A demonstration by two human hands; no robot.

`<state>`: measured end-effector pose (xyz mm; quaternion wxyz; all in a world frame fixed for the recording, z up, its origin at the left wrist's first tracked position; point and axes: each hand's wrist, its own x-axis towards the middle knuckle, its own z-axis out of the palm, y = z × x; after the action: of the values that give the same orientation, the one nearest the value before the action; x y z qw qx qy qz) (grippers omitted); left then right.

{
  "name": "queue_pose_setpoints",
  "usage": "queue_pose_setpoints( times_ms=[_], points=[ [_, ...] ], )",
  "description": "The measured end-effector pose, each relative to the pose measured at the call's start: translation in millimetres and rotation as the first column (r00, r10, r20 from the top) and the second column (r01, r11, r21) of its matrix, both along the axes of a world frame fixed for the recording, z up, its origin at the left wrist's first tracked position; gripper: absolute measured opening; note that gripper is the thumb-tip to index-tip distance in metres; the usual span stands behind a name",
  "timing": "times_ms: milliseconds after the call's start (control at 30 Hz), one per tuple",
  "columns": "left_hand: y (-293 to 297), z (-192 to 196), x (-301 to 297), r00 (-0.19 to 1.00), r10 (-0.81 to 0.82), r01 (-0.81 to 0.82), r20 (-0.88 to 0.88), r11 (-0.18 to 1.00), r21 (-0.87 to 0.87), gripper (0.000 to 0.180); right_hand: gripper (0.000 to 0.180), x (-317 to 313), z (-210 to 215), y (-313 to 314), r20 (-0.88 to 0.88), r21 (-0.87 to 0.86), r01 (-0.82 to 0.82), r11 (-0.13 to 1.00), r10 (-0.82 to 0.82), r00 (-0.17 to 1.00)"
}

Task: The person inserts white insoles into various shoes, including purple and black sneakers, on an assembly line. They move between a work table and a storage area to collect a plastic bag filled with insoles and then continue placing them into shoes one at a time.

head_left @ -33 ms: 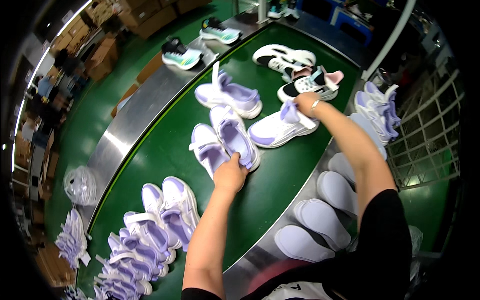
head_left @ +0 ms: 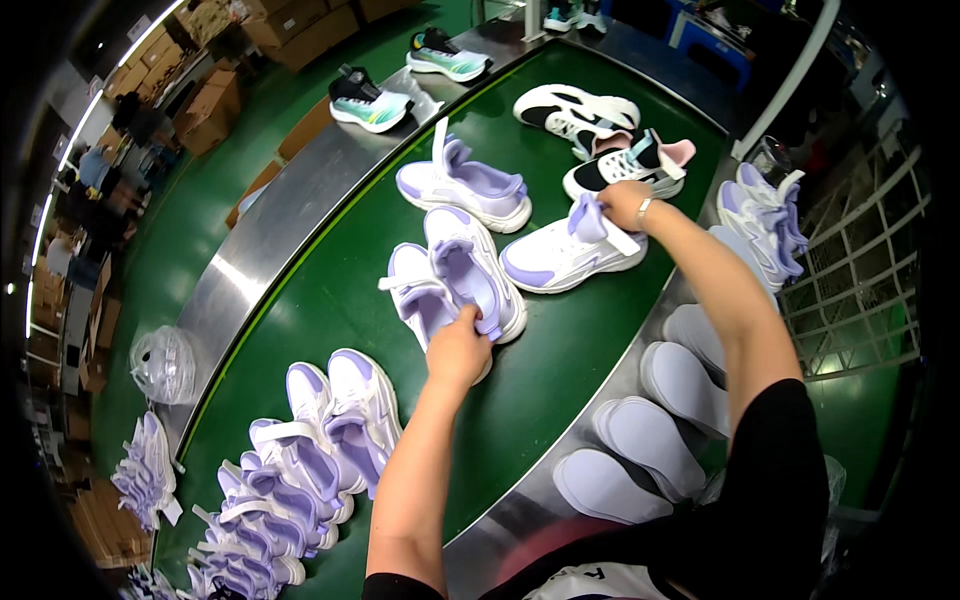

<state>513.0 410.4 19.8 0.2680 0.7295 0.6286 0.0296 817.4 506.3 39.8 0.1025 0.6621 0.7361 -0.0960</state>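
Observation:
My left hand (head_left: 460,345) grips the heel end of a pair of white and lilac sneakers (head_left: 450,275) lying side by side on the green conveyor belt (head_left: 330,290). Farther up the belt, my right hand (head_left: 625,205) pinches the lilac tongue of a single white and lilac sneaker (head_left: 565,252), which rests on its sole. Another lilac sneaker (head_left: 465,185) with its strap sticking up lies just beyond the pair, untouched.
Several lilac sneakers (head_left: 300,460) crowd the belt's near left. Black, white and pink sneakers (head_left: 585,115) lie at the far end. Teal sneakers (head_left: 370,100) sit on the steel rim. White soles (head_left: 650,430) line the right rim beside a wire rack (head_left: 850,300). Cardboard boxes (head_left: 300,30) stand beyond.

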Motion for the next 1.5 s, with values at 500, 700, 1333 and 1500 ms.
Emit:
queue_pose_setpoints(
  times_ms=[500,700,1333,1500],
  points=[
    [-192.3,74.7,-69.3,0.544,0.478,-0.318,0.689,0.878,-0.358,0.026,0.030,-161.6,-19.8,41.1,0.020,0.127,-0.168,0.978,0.167,0.986],
    [-244.8,95.5,-76.6,0.647,0.441,-0.293,0.621,0.897,-0.331,0.031,0.033,-142.7,10.0,11.2,0.035,-0.138,0.021,0.990,-0.016,0.999],
    [-386.1,70.0,-24.5,0.961,0.011,-0.017,0.277,1.000,0.020,0.040,0.040,-118.4,0.4,-409.7,-0.119,0.129,-0.014,0.992,0.029,0.992],
    [-412.3,63.6,-56.4,0.842,0.316,-0.404,0.438,0.907,0.123,0.019,0.041,-117.6,-4.7,-407.6,-0.089,0.092,-0.004,0.996,0.012,0.996]
  ],
)
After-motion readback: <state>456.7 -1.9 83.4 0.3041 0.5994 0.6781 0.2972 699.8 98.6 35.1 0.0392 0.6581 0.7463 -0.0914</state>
